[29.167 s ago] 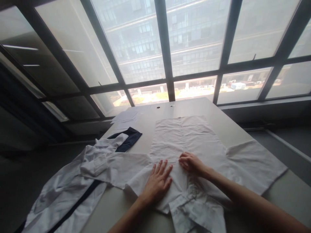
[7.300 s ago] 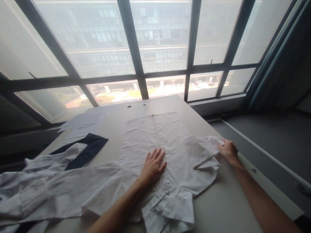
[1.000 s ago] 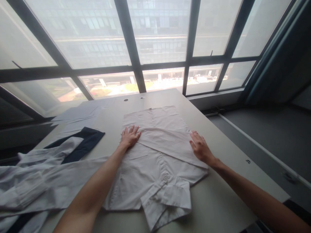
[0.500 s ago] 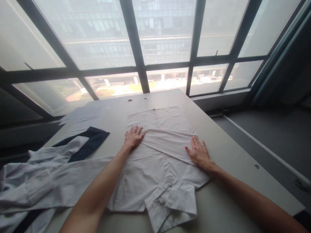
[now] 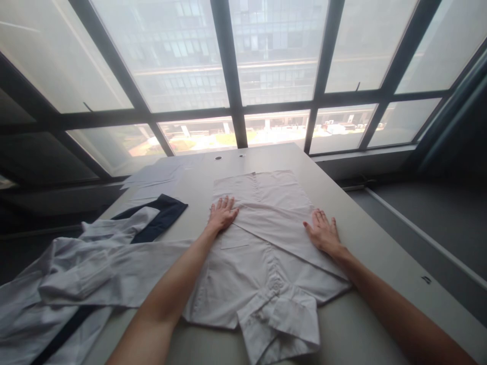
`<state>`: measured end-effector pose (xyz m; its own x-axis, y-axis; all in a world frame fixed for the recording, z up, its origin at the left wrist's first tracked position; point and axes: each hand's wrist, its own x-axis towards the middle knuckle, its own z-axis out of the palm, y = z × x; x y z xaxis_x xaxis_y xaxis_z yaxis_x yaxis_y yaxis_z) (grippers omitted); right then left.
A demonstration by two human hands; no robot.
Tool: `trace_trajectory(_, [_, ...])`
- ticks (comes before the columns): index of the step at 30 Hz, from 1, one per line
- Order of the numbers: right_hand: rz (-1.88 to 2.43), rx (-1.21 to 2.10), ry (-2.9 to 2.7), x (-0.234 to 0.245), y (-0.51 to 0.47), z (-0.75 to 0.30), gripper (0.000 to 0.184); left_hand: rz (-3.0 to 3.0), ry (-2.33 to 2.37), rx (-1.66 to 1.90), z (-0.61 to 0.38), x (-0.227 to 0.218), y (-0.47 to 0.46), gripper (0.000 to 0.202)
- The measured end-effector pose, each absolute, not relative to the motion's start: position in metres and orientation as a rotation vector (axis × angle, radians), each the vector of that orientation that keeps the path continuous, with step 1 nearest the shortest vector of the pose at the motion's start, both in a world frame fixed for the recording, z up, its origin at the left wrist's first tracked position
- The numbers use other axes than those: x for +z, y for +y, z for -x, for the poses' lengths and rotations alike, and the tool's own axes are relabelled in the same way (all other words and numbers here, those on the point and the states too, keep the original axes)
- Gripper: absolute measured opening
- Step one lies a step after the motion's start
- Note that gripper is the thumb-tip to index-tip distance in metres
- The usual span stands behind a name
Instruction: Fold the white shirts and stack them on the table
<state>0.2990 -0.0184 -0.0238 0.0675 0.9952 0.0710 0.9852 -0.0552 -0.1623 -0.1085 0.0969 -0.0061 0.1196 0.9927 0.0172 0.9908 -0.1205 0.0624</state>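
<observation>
Flat, both hands press a white shirt (image 5: 266,243) on the table (image 5: 380,243) beneath windows (image 5: 266,61).

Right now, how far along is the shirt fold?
Done: the right sleeve lies folded across the white shirt. In hand: left hand and right hand press flat on that fold. Left: the left sleeve lies spread out toward the second garment; the hem is not folded up.

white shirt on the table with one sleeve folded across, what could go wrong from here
The folded sleeve is pinned only by the left hand and right hand; lifting them may let it spring open. The other sleeve lies under the second shirt, so pulling it could drag that pile. The collar sits near the table's edge and might slip off.
</observation>
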Motion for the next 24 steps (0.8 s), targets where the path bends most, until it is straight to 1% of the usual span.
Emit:
trace_trajectory(3, [2.196, 0.068, -1.998, -0.03, -0.017, -0.306, 0.077, -2.301, 2.081, 0.126, 0.109, -0.008, 0.097, 0.077])
trace_trajectory(6, [2.214, 0.07, -1.967, -0.033, -0.016, -0.308, 0.081, -2.294, 2.14, 0.224, 0.109, -0.01, 0.094, 0.076])
trace_trajectory(11, [2.22, 0.09, -1.917, -0.039, -0.014, -0.308, 0.084, -2.313, 2.234, 0.402, 0.11, -0.008, 0.089, 0.065])
trace_trajectory(16, [2.205, 0.125, -1.919, -0.041, -0.013, -0.313, 0.083, -2.288, 2.245, 0.364, 0.111, -0.007, 0.089, 0.058])
trace_trajectory(20, [2.203, 0.126, -1.932, -0.038, -0.015, -0.316, 0.084, -2.268, 2.237, 0.304, 0.112, -0.009, 0.092, 0.058])
trace_trajectory(24, [2.155, -0.044, -1.885, -0.028, -0.02, -0.311, 0.083, -2.25, 2.229, 0.232, 0.113, -0.013, 0.096, 0.063])
